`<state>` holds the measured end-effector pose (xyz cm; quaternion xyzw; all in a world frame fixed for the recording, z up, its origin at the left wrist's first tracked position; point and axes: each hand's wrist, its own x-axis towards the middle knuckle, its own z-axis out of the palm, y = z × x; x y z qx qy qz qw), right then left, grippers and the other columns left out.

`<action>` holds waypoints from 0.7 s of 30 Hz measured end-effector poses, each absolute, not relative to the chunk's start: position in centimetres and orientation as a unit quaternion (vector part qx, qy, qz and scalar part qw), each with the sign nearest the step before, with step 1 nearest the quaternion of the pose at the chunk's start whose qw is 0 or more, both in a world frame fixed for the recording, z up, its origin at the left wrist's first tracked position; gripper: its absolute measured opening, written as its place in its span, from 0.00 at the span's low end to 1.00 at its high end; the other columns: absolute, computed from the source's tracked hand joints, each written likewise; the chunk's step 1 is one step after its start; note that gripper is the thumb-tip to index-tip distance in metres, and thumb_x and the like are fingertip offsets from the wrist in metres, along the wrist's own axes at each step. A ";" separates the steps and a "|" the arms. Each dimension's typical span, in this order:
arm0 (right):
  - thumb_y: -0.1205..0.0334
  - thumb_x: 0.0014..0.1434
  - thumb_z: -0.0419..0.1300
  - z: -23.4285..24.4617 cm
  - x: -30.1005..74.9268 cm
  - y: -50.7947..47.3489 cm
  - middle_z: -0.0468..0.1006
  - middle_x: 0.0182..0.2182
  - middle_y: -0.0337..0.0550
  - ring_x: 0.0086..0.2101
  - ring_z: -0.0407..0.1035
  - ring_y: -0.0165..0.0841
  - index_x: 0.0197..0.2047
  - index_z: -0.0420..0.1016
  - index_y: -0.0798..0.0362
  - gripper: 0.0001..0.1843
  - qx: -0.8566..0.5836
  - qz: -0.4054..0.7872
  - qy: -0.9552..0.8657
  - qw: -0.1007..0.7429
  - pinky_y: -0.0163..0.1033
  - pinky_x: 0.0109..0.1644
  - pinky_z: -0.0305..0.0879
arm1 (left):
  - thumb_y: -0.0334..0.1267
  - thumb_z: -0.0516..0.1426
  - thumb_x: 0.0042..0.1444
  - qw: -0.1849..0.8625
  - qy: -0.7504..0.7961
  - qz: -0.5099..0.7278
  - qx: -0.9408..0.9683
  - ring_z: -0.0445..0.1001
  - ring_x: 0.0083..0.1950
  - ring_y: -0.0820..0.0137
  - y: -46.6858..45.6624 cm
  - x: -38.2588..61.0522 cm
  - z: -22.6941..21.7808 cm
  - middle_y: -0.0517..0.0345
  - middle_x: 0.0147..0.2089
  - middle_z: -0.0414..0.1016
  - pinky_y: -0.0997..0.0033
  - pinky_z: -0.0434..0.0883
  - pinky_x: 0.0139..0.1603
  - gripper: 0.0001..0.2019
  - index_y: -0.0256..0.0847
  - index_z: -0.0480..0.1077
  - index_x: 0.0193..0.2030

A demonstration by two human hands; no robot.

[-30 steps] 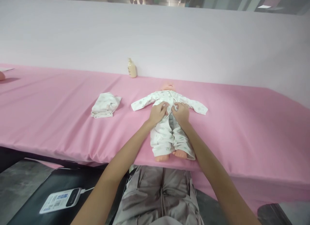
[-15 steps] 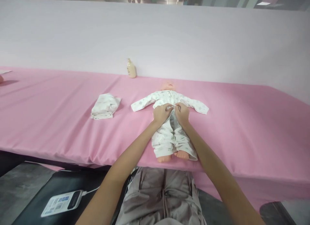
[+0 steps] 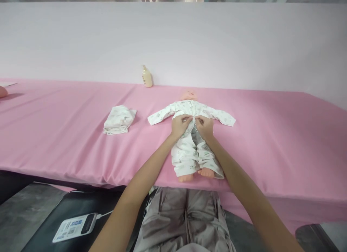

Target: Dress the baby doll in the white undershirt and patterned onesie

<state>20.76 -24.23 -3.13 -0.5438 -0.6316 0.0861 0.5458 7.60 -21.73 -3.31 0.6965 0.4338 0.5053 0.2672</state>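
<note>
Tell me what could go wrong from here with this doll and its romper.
The printed white romper gapes below the left hand and right hand, so its front edges could end up misaligned, or slip free if either grip loosens.

The doll's feet lie close to the near edge of the pink-covered table; a firm pull toward the person might drag the doll over it.
</note>
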 end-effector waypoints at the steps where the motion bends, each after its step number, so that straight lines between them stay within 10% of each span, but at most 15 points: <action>1: 0.62 0.50 0.51 -3.1 20.8 -24.3 0.71 0.18 0.37 0.21 0.64 0.30 0.26 0.75 0.53 0.12 -0.546 0.088 -0.634 0.541 0.36 0.29 0.59 | 0.43 0.57 0.55 0.282 0.437 0.505 0.689 0.70 0.22 0.74 -21.8 7.6 -3.3 0.58 0.35 0.80 0.72 0.68 0.32 0.10 0.41 0.77 0.37; 21: 0.61 0.52 0.53 -3.0 20.8 -24.2 0.72 0.19 0.37 0.22 0.65 0.30 0.28 0.76 0.53 0.11 -0.530 0.119 -0.625 0.560 0.35 0.30 0.60 | 0.40 0.57 0.55 0.237 0.450 0.504 0.698 0.74 0.33 0.71 -21.8 7.7 -3.3 0.58 0.36 0.80 0.73 0.68 0.36 0.08 0.40 0.76 0.36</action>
